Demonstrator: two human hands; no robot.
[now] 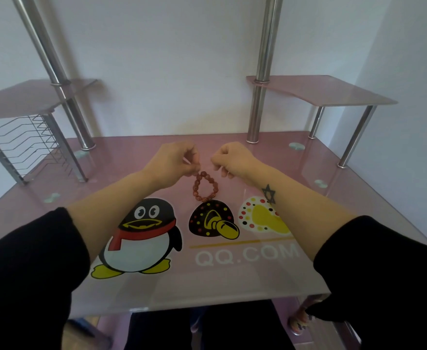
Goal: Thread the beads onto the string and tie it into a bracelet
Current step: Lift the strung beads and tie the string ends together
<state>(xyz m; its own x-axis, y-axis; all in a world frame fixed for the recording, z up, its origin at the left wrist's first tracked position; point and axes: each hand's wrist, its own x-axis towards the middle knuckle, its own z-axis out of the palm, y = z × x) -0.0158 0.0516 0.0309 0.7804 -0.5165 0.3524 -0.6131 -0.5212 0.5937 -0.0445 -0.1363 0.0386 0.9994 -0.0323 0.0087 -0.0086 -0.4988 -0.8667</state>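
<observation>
— What do the beads (196, 184) look like?
— Small, round, red-brown and a bit bumpy. They sit one after another in a ring.
— Where is the ring?
— It hangs down over the pink table (333, 223). The left hand (174, 160) pinches its top. The right hand (232, 157) pinches just beside it. The string is too thin to see well.

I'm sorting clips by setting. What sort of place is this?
Probably a room at home: a pink glass computer desk with a cartoon penguin print, raised corner shelves on metal poles, and a wire rack, against a plain white wall.
</observation>
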